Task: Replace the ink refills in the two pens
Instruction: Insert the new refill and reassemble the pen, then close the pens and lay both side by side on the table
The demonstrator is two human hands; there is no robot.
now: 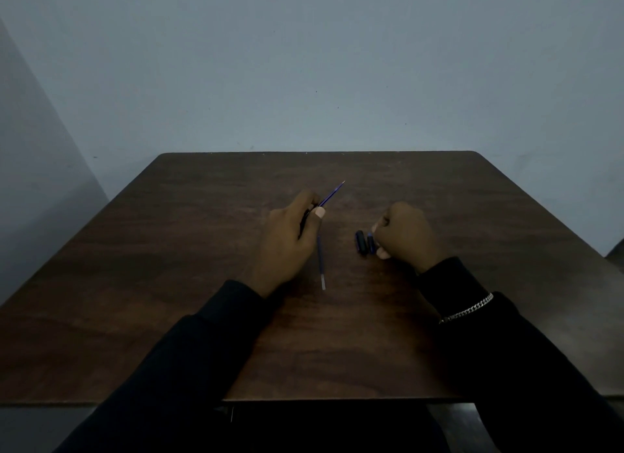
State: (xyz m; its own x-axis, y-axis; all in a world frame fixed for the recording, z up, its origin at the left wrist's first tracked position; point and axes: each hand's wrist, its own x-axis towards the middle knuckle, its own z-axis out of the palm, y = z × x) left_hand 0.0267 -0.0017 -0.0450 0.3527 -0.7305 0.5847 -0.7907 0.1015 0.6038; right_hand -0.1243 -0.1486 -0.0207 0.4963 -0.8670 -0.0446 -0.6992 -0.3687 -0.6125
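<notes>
My left hand [290,239] is closed around a dark pen barrel and a blue ink refill [332,193], whose pointed tip sticks out up and to the right. A second blue refill [321,261] lies flat on the dark wooden table [169,283], just right of that hand. Two short dark pen caps [364,243] lie side by side near the table's middle. My right hand [407,234] rests fisted beside them, its fingertips touching the right cap; whether it grips the cap is unclear in the dim light.
The table's far edge meets a pale blue-grey wall [337,64]. Both forearms wear black sleeves, and a silver chain bracelet [467,312] sits on the right wrist. The table's near edge lies just in front of my body.
</notes>
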